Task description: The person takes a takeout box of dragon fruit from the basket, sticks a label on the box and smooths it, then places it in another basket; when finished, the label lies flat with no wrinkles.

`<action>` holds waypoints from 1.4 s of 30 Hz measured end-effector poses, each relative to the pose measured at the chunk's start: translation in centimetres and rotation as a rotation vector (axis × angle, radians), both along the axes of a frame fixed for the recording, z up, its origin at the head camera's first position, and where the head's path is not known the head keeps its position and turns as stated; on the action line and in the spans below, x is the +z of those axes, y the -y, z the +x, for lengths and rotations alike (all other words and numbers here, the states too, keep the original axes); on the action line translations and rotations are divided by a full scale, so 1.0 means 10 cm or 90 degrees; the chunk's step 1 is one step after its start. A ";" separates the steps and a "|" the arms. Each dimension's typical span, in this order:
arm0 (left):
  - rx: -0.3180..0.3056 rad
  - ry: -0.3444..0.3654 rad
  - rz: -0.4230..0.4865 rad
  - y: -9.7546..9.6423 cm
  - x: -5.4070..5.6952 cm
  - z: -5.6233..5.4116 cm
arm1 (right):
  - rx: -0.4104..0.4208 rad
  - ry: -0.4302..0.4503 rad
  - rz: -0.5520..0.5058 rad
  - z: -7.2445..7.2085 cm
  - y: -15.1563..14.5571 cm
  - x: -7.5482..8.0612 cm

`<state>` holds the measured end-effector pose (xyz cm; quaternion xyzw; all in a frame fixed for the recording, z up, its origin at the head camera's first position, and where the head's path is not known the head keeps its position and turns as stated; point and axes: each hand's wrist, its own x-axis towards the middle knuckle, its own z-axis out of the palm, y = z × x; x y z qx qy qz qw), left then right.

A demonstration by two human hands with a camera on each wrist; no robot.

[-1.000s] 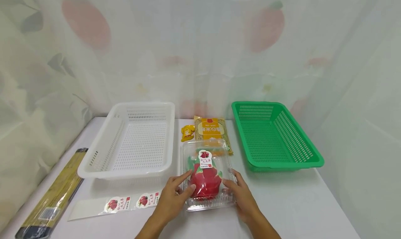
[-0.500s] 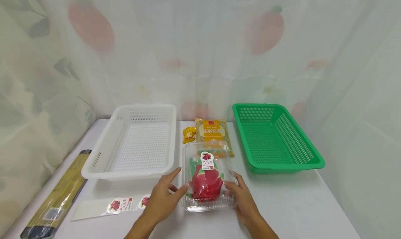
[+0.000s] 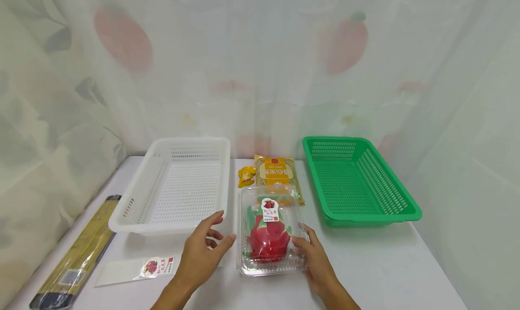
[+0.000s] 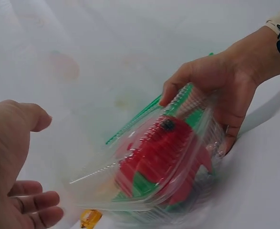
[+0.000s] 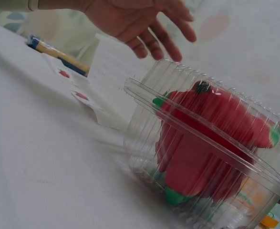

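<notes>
A clear plastic clamshell box [image 3: 268, 268] with a shut lid holds a red dragon fruit [image 3: 270, 238] with green tips. On its lid sits a white sticker [image 3: 270, 210] with a dragon fruit print. My right hand [image 3: 317, 258] grips the box's right side, thumb on the lid and fingers partly hidden. To the box's left my left hand [image 3: 203, 251] hovers apart from it, fingers loosely bent and holding nothing. The left wrist view shows a gap between the left hand [image 4: 13, 157] and the box [image 4: 202, 143]. Partly under the left hand lies a sticker strip [image 3: 122, 271].
A white basket [image 3: 113, 222] stands at the left, a green basket [image 3: 373, 218] at the right. Between them lie a yellow printed bag [image 3: 278, 169] and a small yellow packet [image 3: 246, 177]. A long pack of pale sticks [image 3: 87, 242] lies at the far left.
My left hand has left the box and moved left, over the sticker strip. My right hand keeps its grip on the box. The view has shifted slightly.
</notes>
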<state>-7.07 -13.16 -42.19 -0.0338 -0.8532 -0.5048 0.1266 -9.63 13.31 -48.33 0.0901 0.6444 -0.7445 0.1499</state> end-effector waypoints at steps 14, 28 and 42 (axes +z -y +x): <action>0.088 -0.050 -0.039 0.36 0.18 0.00 | -0.009 -0.017 -0.004 0.04 0.00 -0.01; 0.138 -0.058 -0.078 0.69 0.20 0.00 | 0.008 -0.023 -0.016 0.05 0.00 -0.02; 0.185 -0.045 -0.083 0.94 0.24 -0.05 | 0.017 -0.032 -0.023 0.03 -0.02 -0.01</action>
